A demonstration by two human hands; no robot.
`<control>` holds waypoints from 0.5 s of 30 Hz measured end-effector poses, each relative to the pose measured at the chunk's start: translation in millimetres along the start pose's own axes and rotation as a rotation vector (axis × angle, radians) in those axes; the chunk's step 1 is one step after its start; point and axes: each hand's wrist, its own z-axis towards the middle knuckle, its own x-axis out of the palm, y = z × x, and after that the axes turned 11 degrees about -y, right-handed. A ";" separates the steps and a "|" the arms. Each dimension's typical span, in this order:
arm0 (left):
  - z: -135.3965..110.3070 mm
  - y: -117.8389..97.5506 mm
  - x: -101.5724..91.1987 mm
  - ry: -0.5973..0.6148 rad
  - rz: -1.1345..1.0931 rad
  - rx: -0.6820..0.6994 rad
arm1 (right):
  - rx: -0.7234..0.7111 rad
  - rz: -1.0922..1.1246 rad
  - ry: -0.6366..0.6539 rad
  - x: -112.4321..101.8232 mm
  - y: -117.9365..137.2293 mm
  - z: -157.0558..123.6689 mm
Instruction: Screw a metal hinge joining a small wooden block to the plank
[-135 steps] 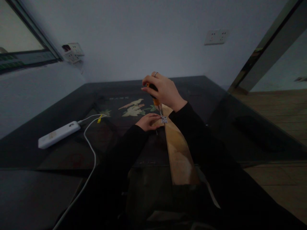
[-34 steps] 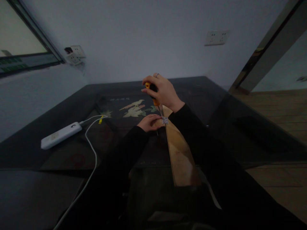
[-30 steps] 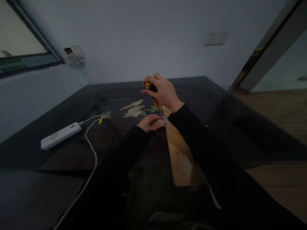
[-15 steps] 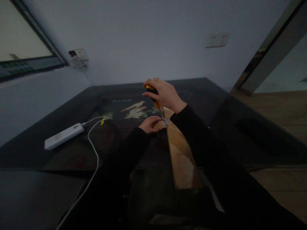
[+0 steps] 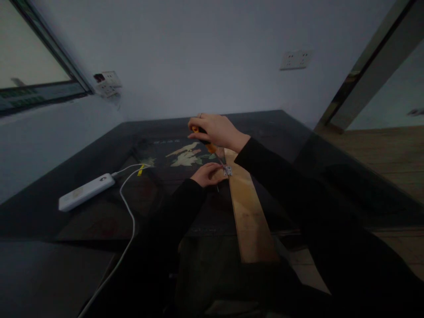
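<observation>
My right hand [image 5: 217, 130] is wrapped round the orange-and-black handle of a screwdriver [image 5: 210, 147]. Its thin shaft slants down to the right, toward a small silver hinge [image 5: 227, 170]; the exact contact of the tip is too blurred to tell. The hinge lies at the left edge of a long wooden board [image 5: 248, 212], near its far end. From the left, my left hand [image 5: 209, 174] pinches at the hinge with bent fingers, which partly cover what is under them. A thin, pale object [image 5: 217, 188] lies just below this hand.
On the dark tabletop [image 5: 109, 190], with its bird-and-flower picture [image 5: 185, 155], lies a white power strip or power bank [image 5: 86, 191] at the left. Its white cable [image 5: 132, 221], with a yellow tag [image 5: 140, 170], runs off the near edge. The board overhangs that edge. A wall stands behind.
My right hand has moved left and slightly down, and the screwdriver leans further left. My left hand stays at the hinge. The whole view has shifted slightly.
</observation>
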 end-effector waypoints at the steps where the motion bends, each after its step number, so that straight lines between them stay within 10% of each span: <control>1: 0.0 0.0 0.1 -0.003 -0.003 -0.001 | -0.004 0.021 0.023 -0.1 0.9 1.3; 15: -0.6 2.5 0.6 -0.014 -0.024 -0.002 | -0.050 -0.004 0.103 -6.1 3.6 8.7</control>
